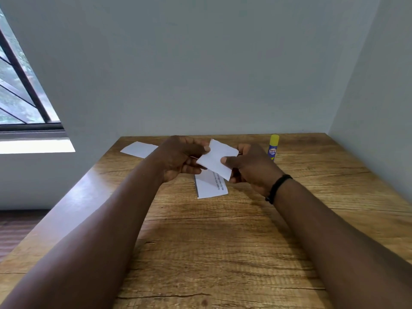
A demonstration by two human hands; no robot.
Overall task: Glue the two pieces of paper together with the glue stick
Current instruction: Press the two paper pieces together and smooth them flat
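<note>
Head view: both hands, left hand [178,158] and right hand [252,166], pinch a small white paper [216,160] between thumb and fingers above the table [223,241]. A printed paper [210,187] lies beneath; the capped glue stick [273,147] stands upright just right.

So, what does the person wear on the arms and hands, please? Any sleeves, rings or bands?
Both forearms are bare: no sleeves show anywhere in the head view. The right hand has a thin black wristband around the wrist, looking like a cord or bead bracelet. The left hand and its wrist carry nothing. No rings, gloves or watch are visible on either hand.
</note>
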